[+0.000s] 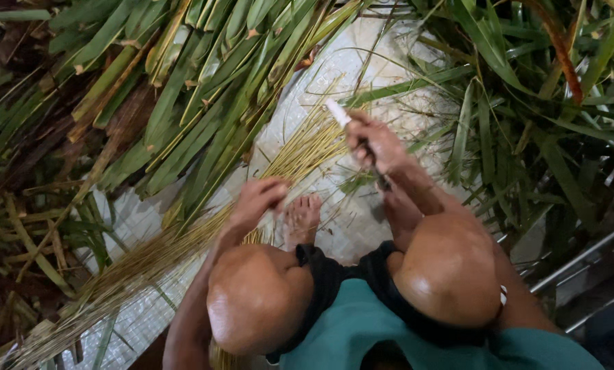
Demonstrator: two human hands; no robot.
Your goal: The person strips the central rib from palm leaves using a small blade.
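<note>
I look down past my bent knees at a white woven mat (362, 75). My right hand (374, 145) is closed around a knife with a pale handle (337, 112), its blade hidden below the fist. My left hand (257, 200) reaches down onto a long bundle of thin yellow leaf ribs (183, 240) lying diagonally across the mat. It touches or pinches the ribs; the fingers are curled. My bare foot (303, 218) rests on the mat between both hands.
A heap of long green palm leaves (211, 82) covers the upper left. More loose green leaves (526, 123) lie at the right. Dry brown leaves (26, 226) sit at the left edge. A metal rail (581, 264) runs at lower right.
</note>
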